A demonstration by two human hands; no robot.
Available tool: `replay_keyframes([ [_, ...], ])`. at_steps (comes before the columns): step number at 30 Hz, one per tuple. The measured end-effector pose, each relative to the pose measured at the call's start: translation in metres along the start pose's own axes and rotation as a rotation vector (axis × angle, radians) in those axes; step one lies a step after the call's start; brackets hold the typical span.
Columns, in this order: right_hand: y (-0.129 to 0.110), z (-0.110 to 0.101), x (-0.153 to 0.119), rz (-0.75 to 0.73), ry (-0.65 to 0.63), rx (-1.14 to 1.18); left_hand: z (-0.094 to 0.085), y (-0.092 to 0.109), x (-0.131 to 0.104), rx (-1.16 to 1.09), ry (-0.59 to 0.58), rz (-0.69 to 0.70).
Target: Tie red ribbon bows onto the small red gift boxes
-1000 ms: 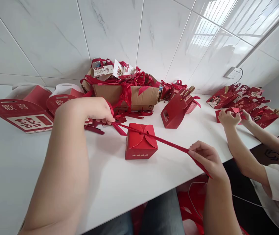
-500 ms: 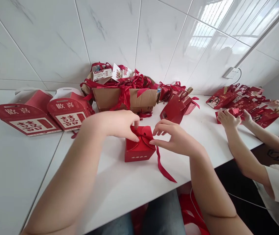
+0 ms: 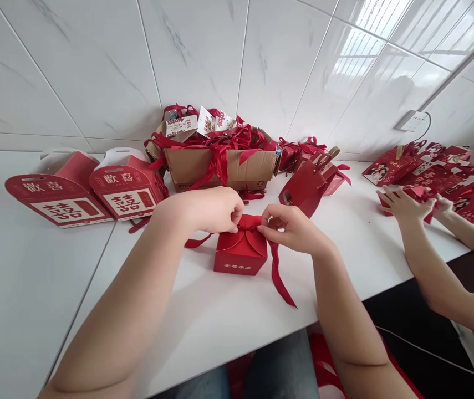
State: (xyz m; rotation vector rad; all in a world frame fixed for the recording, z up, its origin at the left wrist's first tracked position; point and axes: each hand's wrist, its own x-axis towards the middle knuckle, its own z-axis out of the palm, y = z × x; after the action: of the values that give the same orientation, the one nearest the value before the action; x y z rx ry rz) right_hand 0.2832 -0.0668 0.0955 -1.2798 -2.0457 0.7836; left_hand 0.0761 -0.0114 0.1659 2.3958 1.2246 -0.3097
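A small red box (image 3: 240, 259) with curved top flaps and pale lettering on its front stands upright on the white table (image 3: 203, 327). Across its top runs a dark red ribbon (image 3: 277, 271), one tail hanging down at the right and another lying out to the left. My left hand (image 3: 220, 210) pinches the ribbon at the box's top left. At the top right, my right hand (image 3: 290, 227) has thumb and forefinger closed on the ribbon. Both hands touch or nearly touch the flaps.
Behind stands a cardboard carton (image 3: 237, 166) full of red ribbons and tags. Two larger red boxes (image 3: 68, 202) are at the left, a red bag (image 3: 303, 185) behind right. Another person's hands (image 3: 407, 205) handle a red box beside several red bags (image 3: 448, 172).
Both hands have closed on the ribbon, and a ribbon tail now shows at the left. The view has shifted slightly. The other person's near hand has spread its fingers.
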Motion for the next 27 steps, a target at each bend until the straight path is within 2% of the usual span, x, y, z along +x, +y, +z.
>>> replay_keyframes([
  [3, 0.001, 0.001, -0.003, 0.007, -0.018, 0.020, 0.001, 0.003, -0.002, 0.002, 0.025, -0.024],
  [9, 0.004, 0.005, -0.005, -0.057, -0.107, 0.021, 0.000, 0.007, -0.004, -0.026, -0.064, -0.066],
  [15, 0.010, 0.001, -0.006, -0.056, -0.194, 0.055, -0.002, 0.000, 0.000, -0.025, -0.074, -0.097],
  [18, 0.009, -0.002, -0.008, -0.034, -0.193, 0.078, -0.003, -0.004, 0.000, -0.028, -0.090, -0.105],
  [23, 0.008, -0.005, -0.006, 0.085, -0.170, 0.225, -0.004, -0.004, 0.000, -0.018, -0.088, -0.113],
  [27, 0.017, -0.008, -0.003, 0.260, -0.310, 0.233, -0.004, -0.003, 0.002, 0.006, -0.095, -0.098],
])
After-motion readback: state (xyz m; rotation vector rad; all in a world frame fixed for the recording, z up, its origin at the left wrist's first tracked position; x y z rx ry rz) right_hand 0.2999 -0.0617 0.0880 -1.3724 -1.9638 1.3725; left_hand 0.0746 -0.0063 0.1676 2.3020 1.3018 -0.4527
